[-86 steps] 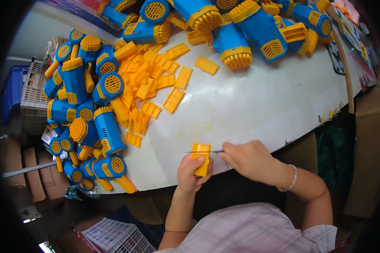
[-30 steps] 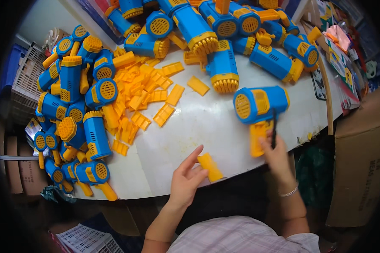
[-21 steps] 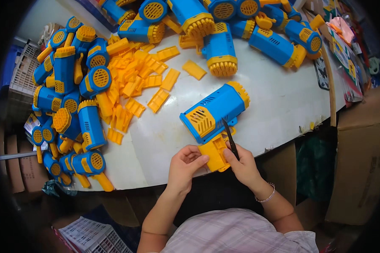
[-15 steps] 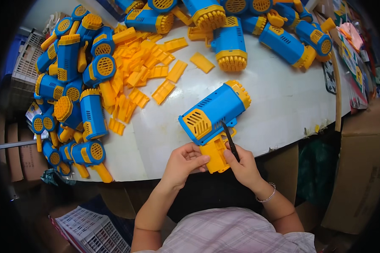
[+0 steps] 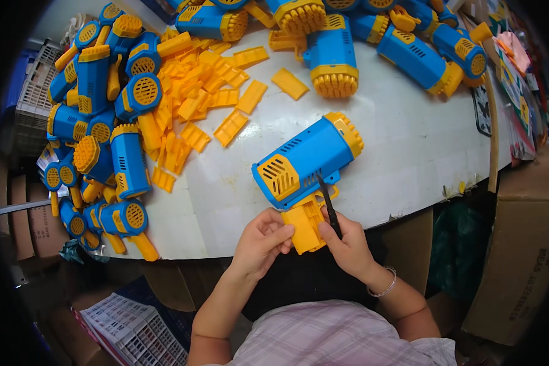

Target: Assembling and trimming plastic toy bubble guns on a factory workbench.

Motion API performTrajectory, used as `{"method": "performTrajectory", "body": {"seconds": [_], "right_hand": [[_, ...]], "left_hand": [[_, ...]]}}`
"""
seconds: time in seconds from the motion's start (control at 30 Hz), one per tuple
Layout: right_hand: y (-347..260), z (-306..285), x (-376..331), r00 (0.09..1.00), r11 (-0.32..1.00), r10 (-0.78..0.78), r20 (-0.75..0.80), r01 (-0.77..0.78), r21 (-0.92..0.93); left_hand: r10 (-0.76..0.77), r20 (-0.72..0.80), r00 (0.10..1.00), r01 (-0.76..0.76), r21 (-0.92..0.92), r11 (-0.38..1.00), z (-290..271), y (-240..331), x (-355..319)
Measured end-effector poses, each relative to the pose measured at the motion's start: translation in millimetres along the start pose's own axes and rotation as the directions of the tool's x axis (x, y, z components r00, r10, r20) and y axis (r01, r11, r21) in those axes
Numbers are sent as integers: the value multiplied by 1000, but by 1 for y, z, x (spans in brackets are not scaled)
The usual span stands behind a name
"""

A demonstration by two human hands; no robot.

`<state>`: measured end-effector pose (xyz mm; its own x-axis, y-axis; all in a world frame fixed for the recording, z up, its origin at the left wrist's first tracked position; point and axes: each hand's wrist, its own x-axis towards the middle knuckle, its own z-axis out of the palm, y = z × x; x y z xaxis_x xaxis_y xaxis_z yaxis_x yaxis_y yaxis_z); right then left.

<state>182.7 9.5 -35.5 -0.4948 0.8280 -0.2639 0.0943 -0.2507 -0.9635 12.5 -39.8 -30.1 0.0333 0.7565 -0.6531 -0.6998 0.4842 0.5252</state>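
Blue and yellow, the toy blaster [image 5: 308, 160] slants over the white surface [image 5: 415, 143] at its near edge. The left hand [image 5: 263, 243] pinches its yellow handle [image 5: 300, 230]; the right hand [image 5: 349, 245] grips 1 slim black tool [image 5: 330, 210], thumb against that handle. Loose yellow pieces [image 5: 230, 129] lie farther left.

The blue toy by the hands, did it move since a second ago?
Yes: judged against the rightmost loose yellow piece on the white table, the blue toy has moved left and nearer the wearer's side.
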Motion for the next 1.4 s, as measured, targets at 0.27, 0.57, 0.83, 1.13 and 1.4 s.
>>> {"method": "performTrajectory", "body": {"seconds": [0.27, 0.57, 0.83, 1.13, 1.4], "right_hand": [[1, -7, 5, 992, 983, -37, 119, 57, -172], [9, -22, 8, 961, 951, 181, 210, -226, 212], [9, -19, 13, 919, 910, 236, 316, -323, 259], [23, -16, 4, 958, 948, 151, 243, -210, 241], [14, -26, 1, 964, 967, 163, 212, -199, 161]], "left_hand": [[99, -36, 994, -93, 150, 984, 19, -8, 15], [98, -55, 994, -87, 178, 980, 24, -11, 18], [203, -53, 978, -110, 694, 712, 20, -4, -1], [49, -30, 998, -39, 267, 963, 0, 1, 10], [78, 38, 996, -84, 218, 972, -1, -6, 17]]}}
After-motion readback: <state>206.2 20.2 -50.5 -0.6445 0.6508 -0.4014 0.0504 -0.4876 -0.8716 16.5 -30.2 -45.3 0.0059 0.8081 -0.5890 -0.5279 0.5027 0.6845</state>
